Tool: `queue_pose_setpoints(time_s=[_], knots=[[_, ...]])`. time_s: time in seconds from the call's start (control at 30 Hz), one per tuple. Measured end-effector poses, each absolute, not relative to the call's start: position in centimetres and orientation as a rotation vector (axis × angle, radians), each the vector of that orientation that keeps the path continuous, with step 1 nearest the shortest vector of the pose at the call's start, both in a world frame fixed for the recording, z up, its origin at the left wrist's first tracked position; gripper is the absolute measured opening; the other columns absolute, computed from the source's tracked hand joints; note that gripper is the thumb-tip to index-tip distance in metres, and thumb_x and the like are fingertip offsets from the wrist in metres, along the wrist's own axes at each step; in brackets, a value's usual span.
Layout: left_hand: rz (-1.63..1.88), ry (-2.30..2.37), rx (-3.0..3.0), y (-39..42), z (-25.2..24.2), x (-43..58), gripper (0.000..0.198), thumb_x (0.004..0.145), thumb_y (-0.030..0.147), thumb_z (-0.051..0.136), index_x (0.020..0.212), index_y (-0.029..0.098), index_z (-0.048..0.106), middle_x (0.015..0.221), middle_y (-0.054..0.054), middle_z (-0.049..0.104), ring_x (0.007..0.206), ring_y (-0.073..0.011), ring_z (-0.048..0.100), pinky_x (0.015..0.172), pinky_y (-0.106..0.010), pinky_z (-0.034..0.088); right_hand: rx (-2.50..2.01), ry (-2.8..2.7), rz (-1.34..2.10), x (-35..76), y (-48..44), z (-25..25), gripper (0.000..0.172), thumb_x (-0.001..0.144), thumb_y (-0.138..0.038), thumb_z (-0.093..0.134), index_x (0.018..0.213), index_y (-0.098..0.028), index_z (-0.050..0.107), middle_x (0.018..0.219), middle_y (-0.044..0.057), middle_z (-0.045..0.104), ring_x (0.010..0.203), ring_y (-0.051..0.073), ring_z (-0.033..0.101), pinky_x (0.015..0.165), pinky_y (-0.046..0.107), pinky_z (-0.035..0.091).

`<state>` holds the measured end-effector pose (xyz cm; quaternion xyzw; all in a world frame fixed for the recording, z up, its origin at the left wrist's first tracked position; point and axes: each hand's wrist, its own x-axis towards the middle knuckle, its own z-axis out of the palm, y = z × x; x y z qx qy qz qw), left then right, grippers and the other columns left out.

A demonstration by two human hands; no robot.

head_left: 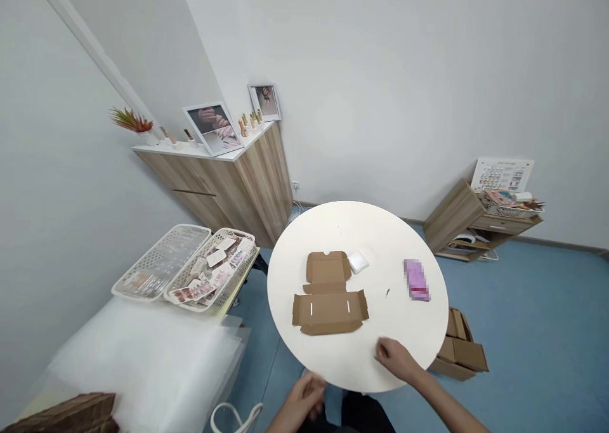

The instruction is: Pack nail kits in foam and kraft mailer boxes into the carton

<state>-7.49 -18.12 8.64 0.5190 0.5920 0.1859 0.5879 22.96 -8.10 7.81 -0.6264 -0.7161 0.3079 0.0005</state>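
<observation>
A flat, unfolded brown cardboard box (330, 311) lies on the white round table (342, 363), with two short white strips on its lower panel. Touching its upper right flap is a small white square packet (358, 262). My right hand (396, 358) is curled closed over the table, right of the cardboard's lower edge; whatever it may hold is hidden. At the table's near edge, below the cardboard, my left hand (307, 396) has its fingers drawn together, slightly blurred, and I cannot make out anything in it. Neither hand touches the cardboard.
A pixelated purple item (417, 279) and a small dark bit (387, 293) lie on the table's right side. Cardboard boxes (459, 350) stand on the floor at right. Left are white baskets (212, 271) and translucent sheets (143, 357). A wooden cabinet (257, 186) stands behind.
</observation>
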Motion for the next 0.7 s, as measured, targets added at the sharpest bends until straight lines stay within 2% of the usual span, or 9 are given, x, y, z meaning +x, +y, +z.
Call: queue_pose_setpoints(time_s=[0.07,0.13,0.2,0.37,0.53,0.7], knots=[[0.585,1.515,1.403,-13.4,6.8,-5.7,0.023,0.092,0.03,0.049,0.112,0.023,0.06,0.098,-0.005,0.067,0.093,-0.0217,0.065,0.078,-0.035,0.054,-1.666,-2.437,0.727,19.7,-6.1,7.4,0.02,0.081,-0.018,0.055,0.098,-0.022,0.064,0.104,0.009,0.066,0.1,0.026,0.061,0.085,0.039,0.048],[0.692,1.702,1.676,-10.2,5.5,-4.5,0.032,0.086,0.019,0.051,0.118,0.021,0.058,0.115,-0.009,0.062,0.111,-0.0266,0.058,0.093,-0.043,0.048,-1.525,-2.606,0.562,16.2,-4.2,6.8,0.026,0.078,-0.018,0.058,0.104,-0.02,0.063,0.112,0.012,0.064,0.107,0.029,0.057,0.09,0.041,0.044],[0.604,1.791,1.901,-8.1,4.5,-4.3,0.033,0.082,0.013,0.049,0.113,0.019,0.059,0.11,-0.01,0.061,0.108,-0.0281,0.057,0.093,-0.047,0.047,-1.471,-2.763,0.525,13.4,-2.6,6.2,0.026,0.078,-0.015,0.057,0.103,-0.017,0.064,0.113,0.013,0.064,0.11,0.029,0.056,0.096,0.042,0.04],[0.416,1.761,2.174,-5.4,2.7,-5.7,0.027,0.08,0.004,0.043,0.097,0.017,0.061,0.099,-0.007,0.057,0.098,-0.0244,0.057,0.087,-0.042,0.048,-1.592,-2.795,0.746,10.5,0.8,5.3,0.027,0.08,-0.006,0.049,0.092,-0.016,0.07,0.099,0.013,0.072,0.1,0.025,0.063,0.104,0.04,0.032],[0.433,1.72,2.287,-3.1,1.5,-5.9,0.032,0.084,0.004,0.041,0.103,0.02,0.062,0.105,-0.006,0.056,0.101,-0.0227,0.055,0.093,-0.044,0.045,-1.692,-2.683,0.922,10.4,3.2,4.7,0.022,0.079,-0.01,0.054,0.081,-0.019,0.073,0.087,0.011,0.074,0.091,0.025,0.066,0.095,0.036,0.038],[0.343,1.702,2.283,-1.7,0.8,-5.7,0.028,0.087,0.005,0.042,0.083,0.02,0.065,0.091,-0.005,0.058,0.091,-0.0209,0.055,0.085,-0.04,0.048,-1.684,-2.596,1.032,10.8,4.5,4.3,0.013,0.076,-0.016,0.059,0.078,-0.021,0.071,0.088,0.006,0.074,0.089,0.023,0.065,0.085,0.03,0.043]])
